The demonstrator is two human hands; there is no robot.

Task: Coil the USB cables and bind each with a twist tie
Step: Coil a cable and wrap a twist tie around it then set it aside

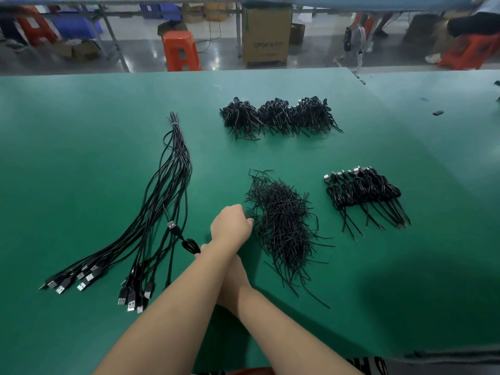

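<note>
Both forearms cross right at the bottom edge, over the green desk (81, 158). Left hand (232, 223) reaches across, fingers curled down at the near-left edge of the twist tie pile (284, 226); can't tell if it's pinching one. Right hand (232, 277) sits mostly hidden under the left arm, holding a coiled USB cable (190, 244) left of the pile. Loose cables (162, 201) lie further left. Brown box (266, 36) beyond the desk reads "QTOR".

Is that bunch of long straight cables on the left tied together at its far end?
Yes, a pale tie wraps the far end of the long cable bunch, while the plug ends nearer the person fan out loose on the green table.
</note>
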